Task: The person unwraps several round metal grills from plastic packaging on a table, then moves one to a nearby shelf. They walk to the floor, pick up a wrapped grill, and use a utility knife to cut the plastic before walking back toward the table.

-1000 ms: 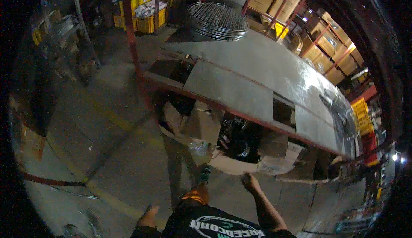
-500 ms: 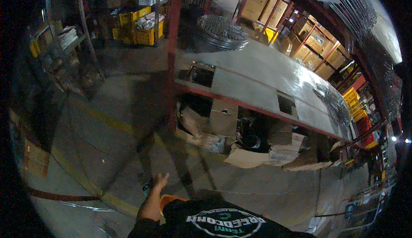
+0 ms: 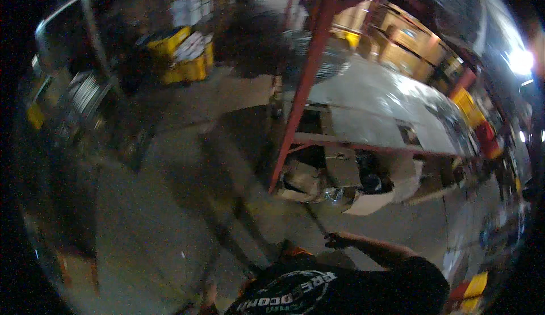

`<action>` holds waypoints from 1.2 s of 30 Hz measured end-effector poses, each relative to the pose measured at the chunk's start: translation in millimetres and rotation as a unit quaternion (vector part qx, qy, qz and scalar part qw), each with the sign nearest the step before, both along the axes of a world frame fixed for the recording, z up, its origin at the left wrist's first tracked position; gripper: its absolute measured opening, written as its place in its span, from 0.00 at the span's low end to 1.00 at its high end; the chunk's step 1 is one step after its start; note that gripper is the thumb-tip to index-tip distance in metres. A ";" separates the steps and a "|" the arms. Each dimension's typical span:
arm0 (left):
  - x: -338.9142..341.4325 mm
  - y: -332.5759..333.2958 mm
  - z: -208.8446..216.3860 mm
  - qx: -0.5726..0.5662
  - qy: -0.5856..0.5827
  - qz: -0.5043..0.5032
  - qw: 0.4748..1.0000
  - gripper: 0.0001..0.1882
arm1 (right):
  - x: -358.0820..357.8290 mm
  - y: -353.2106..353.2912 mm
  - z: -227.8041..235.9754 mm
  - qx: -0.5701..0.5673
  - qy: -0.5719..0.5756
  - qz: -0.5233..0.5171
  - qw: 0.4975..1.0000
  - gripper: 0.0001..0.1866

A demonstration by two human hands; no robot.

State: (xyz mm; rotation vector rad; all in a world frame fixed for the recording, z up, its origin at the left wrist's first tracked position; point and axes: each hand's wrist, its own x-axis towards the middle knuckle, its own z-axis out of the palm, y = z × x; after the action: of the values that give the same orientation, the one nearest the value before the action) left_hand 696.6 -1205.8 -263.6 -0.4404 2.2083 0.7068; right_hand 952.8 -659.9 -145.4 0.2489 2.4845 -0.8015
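My right hand [image 3: 339,239] is out in front of my dark shirt, over the floor. Its fingers look loosely bent and a little apart, with nothing visible in them, though the picture is blurred. My left hand [image 3: 210,295] hangs low at the bottom edge, left of the shirt. It is dim and smeared, so its fingers cannot be made out. Neither hand touches anything I can see. Nearest ahead of the right hand are opened cardboard boxes [image 3: 343,170] on the floor under a grey-topped table [image 3: 363,96].
A red metal post [image 3: 309,82] rises at the table's near left corner. Wire coils [image 3: 323,59] lie on its far end. Yellow crates [image 3: 184,68] with white packs stand at the back left, near a dark rack [image 3: 102,42]. Large cartons [image 3: 406,48] are stacked at the far right.
The view has turned and moved forward, so the table and post sit further right. My right hand has come into view; my left hand has dropped to the bottom edge.
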 end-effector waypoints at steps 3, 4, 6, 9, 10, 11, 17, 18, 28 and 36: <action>-65.2 31.1 1.3 0.065 -0.005 -0.001 0.998 0.30 | -11.3 -1.0 -59.6 0.048 -0.010 -0.059 0.997 0.30; -86.4 44.3 4.7 0.081 -0.005 -0.011 0.997 0.30 | -27.8 -1.3 -69.0 0.067 -0.034 -0.081 0.994 0.31; -119.8 62.3 11.5 0.107 -0.008 -0.022 0.994 0.31 | -75.8 -11.5 -72.2 -0.020 -0.090 -0.195 0.976 0.30; -165.6 75.3 22.2 0.141 -0.016 -0.023 0.990 0.32 | -189.0 -32.1 -46.0 -0.137 -0.104 -0.275 0.946 0.29; -183.3 77.9 21.9 0.146 -0.018 -0.020 0.989 0.32 | -235.9 -35.8 -38.4 -0.180 -0.085 -0.285 0.938 0.29; -198.6 78.6 26.4 0.150 -0.018 -0.015 0.988 0.32 | -277.5 -38.5 -24.6 -0.216 -0.065 -0.290 0.930 0.29; -298.6 72.6 43.8 0.127 -0.024 0.051 0.990 0.34 | -491.6 -35.5 55.3 -0.406 0.024 -0.316 0.857 0.27; -320.2 71.2 46.0 0.125 -0.022 0.059 0.990 0.34 | -514.7 -28.7 71.1 -0.415 0.035 -0.327 0.848 0.27; -692.3 216.1 50.8 0.186 0.045 -0.019 0.981 0.37 | -663.8 102.8 68.2 -0.332 0.241 -0.481 0.775 0.25; -890.8 564.1 225.2 0.398 0.102 -0.218 0.885 0.34 | -693.1 178.4 81.3 -0.425 0.287 -0.649 0.562 0.28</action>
State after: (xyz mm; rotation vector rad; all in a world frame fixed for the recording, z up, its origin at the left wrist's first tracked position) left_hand -194.2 -641.6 -38.3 0.5507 1.8710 1.3386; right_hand 259.8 -481.5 -64.1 1.7323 1.5463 -2.8694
